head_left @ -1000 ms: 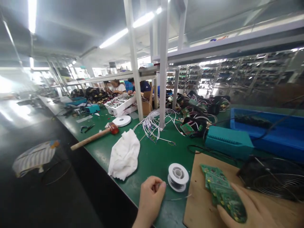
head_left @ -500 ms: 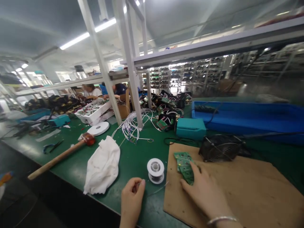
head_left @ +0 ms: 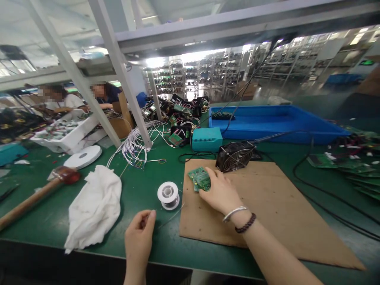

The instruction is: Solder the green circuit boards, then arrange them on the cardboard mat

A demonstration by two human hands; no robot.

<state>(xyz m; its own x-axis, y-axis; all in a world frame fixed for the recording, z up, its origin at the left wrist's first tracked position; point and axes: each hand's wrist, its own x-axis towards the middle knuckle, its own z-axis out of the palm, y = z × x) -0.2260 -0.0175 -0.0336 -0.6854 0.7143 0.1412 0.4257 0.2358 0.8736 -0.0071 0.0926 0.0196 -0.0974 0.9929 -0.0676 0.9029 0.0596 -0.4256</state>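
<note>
Two green circuit boards (head_left: pixel 199 179), partly overlapping, lie at the left of a brown cardboard sheet (head_left: pixel 261 213). My right hand (head_left: pixel 221 190) has its thumb and fingers around the right side of the upper board, hiding part of it. A silver bangle and a dark braided bracelet circle that wrist. My left hand (head_left: pixel 139 233) is held over the green bench at the front, fingers curled and thumb pressed to them; whatever is inside is hidden. Just beyond it stands a white spool of solder wire (head_left: pixel 168 195), and a thin strand lies between the spool and this hand.
A black fan (head_left: pixel 236 156) stands at the cardboard's back edge beside a teal box (head_left: pixel 207 139). Behind is a blue tray (head_left: pixel 279 122). Left lie a white cloth (head_left: pixel 95 206), a mallet (head_left: pixel 44 192) and white cables (head_left: pixel 133 144). Two people sit beyond the frame posts.
The view has swung right, so more boards and black cables show at the right. My right hand has closed in around the upper board. My left hand keeps its curled pose.
</note>
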